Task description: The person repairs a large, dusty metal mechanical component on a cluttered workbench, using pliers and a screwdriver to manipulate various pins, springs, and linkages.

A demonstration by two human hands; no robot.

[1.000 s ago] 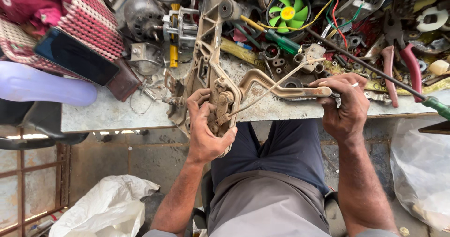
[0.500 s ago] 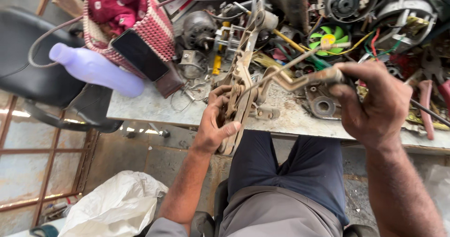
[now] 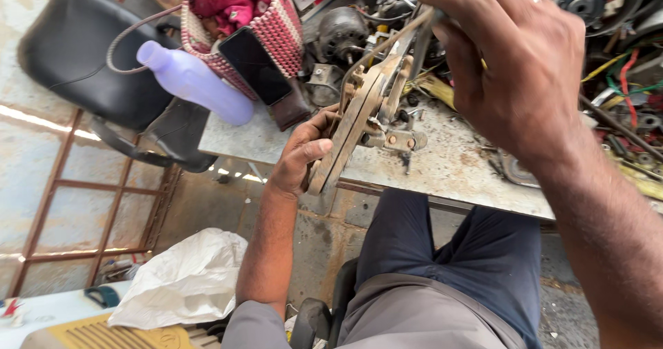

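Two hands worked in the frame. The left hand [image 3: 304, 157], at centre, was closed around the lower end of one rusty metal bracket assembly [image 3: 362, 118], which stood tilted over the near edge of the workbench [image 3: 456, 166]. The right hand [image 3: 514, 62], large in the upper right, had its fingers curled shut on the top of a thin metal rod [image 3: 387, 42] running down to the bracket; exactly how its fingertips pinched could not be told.

In the upper left lay one lilac plastic bottle [image 3: 197, 81], one dark phone [image 3: 254, 64] and one woven red-and-white basket [image 3: 273, 28], with one black chair [image 3: 90, 55] beside them. One white plastic bag [image 3: 183, 283] lay at lower left.

Half a second before, the right hand sat lower and farther right; it had since risen toward the camera, and the view had swung left.
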